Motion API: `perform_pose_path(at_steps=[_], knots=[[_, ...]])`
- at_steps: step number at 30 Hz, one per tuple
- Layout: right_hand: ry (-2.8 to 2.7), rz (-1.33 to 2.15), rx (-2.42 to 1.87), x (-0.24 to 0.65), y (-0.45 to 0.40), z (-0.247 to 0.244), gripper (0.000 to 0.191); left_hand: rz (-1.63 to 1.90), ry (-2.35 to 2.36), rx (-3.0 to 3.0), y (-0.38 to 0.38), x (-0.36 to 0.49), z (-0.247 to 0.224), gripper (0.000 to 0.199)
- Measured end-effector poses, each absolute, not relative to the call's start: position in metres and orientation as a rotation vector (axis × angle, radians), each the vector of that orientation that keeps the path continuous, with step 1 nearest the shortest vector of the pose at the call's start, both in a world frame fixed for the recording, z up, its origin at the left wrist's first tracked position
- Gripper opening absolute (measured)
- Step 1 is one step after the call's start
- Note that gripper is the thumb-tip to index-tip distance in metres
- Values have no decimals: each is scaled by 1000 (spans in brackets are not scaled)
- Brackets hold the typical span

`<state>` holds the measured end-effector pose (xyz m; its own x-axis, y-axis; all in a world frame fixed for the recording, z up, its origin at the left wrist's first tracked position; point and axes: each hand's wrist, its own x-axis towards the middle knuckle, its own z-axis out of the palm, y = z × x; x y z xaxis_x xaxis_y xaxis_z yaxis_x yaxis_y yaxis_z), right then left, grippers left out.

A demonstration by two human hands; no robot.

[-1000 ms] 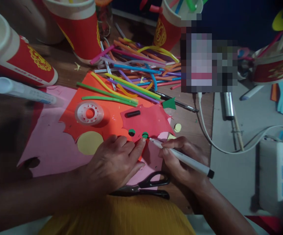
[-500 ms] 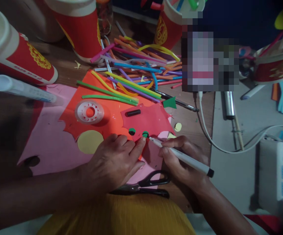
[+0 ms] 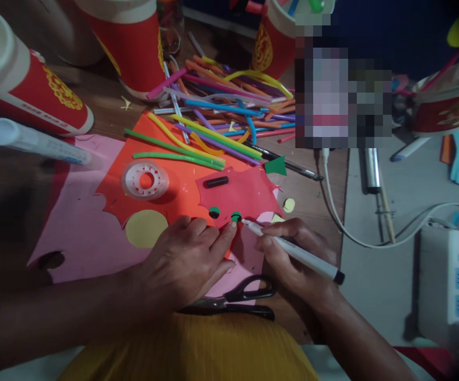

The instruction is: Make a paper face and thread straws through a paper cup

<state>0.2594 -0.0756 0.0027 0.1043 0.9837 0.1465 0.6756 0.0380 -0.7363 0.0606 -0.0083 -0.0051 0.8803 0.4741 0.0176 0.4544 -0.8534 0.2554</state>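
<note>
My right hand [image 3: 293,254] is closed round a white marker pen [image 3: 304,259] with a black end. The pen's tip touches the right edge of a small green paper disc [image 3: 235,217], which is partly black. My left hand [image 3: 192,251] lies flat on the paper, its index fingertip pressing the disc's lower edge. Beside it is a second disc [image 3: 214,212], green on top and black below. Both discs lie on a red paper scrap [image 3: 241,193] that also carries a black pen cap [image 3: 217,182]. Below my hands are black-handled scissors [image 3: 249,311], their blades partly hidden.
Orange paper [image 3: 126,145] and pink paper [image 3: 79,211] lie underneath. A tape roll [image 3: 145,181] and a yellow disc [image 3: 147,228] rest on them. Coloured straws [image 3: 221,106] and red paper cups [image 3: 130,53] stand behind. At right are a white cable [image 3: 356,244] and a white box [image 3: 446,275].
The rear end of the marker pen has shifted slightly left and up in my right hand. Black on the green disc seems to reach slightly farther. My left hand stays in place.
</note>
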Motion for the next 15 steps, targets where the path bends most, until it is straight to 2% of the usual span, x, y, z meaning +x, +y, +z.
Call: perform_pose_path(at_steps=[15], knots=[[-1644,601,-1662,260,-75,2,13,78,710,2801,-8,62,-5,44]])
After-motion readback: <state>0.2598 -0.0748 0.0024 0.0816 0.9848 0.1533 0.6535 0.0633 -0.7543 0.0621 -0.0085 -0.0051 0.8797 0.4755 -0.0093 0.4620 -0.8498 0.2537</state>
